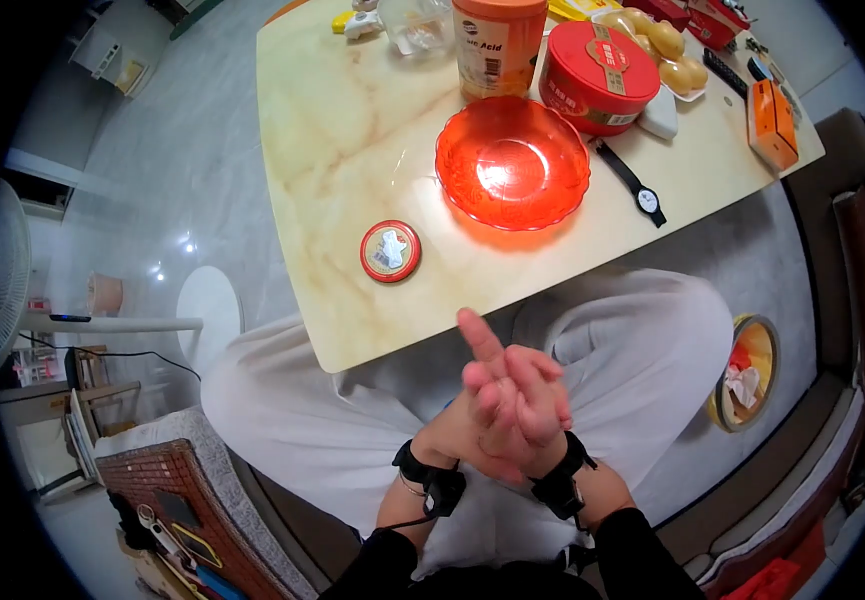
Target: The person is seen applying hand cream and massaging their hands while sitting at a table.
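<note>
My left hand and my right hand are clasped together above my lap, just short of the table's near edge. Their fingers overlap and interlace, so parts of both palms are hidden. One finger points out straight toward the table; which hand it belongs to is hard to tell. Each wrist wears a black strap with a small device. Nearest on the tabletop lies a round red-rimmed jar lid. Beyond it sits a translucent red scalloped plate, with a black-strapped wristwatch to its right.
Behind the plate stand an orange-lidded tub, a round red tin and a clear plastic container. Wrapped round yellowish fruit, a black remote and an orange tissue pack lie farther right. A wastebasket is by my right knee.
</note>
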The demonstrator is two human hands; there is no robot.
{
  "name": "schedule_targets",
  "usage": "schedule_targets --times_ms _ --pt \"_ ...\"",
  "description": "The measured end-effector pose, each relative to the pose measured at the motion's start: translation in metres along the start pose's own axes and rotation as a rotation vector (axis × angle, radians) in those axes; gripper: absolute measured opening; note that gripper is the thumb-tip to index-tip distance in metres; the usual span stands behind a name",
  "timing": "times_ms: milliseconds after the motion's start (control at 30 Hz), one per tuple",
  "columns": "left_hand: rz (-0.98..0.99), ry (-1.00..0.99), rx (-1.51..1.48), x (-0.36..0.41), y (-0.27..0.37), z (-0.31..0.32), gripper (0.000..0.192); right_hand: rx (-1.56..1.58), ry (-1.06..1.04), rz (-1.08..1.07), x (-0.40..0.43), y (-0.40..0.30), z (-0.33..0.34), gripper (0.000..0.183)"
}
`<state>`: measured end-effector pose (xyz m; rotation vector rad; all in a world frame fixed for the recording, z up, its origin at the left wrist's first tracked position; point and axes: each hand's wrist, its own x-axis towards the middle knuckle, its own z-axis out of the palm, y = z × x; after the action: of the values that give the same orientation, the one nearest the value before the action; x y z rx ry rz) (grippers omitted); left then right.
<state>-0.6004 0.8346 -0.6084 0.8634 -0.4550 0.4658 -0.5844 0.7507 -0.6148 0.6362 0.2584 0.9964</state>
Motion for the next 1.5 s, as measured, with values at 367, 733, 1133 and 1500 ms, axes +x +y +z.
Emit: schedule_targets --times_ms 367,733,1133,1500 --pt "-0.427 0.272 -0.349 0.020 0.039 -0.014 0.026 -1.054 0.285 -0.092 0.035 0.038 -0.020 0.045" --pt "-0.321 0.555 -0.316 0.025 0.061 -0.023 0.026 -1.450 0.288 0.020 0.039 0.045 -0.002 0.024" --pt "-0.305 0.761 -0.487 0.031 0.077 -0.031 0.039 -2.521 0.028 -0.668 0.035 0.050 0.022 0.011" --pt "-0.643 0.162 -0.361 0.018 0.056 -0.005 0.079 -2.954 -0.485 -0.862 0.032 0.056 0.016 0.045"
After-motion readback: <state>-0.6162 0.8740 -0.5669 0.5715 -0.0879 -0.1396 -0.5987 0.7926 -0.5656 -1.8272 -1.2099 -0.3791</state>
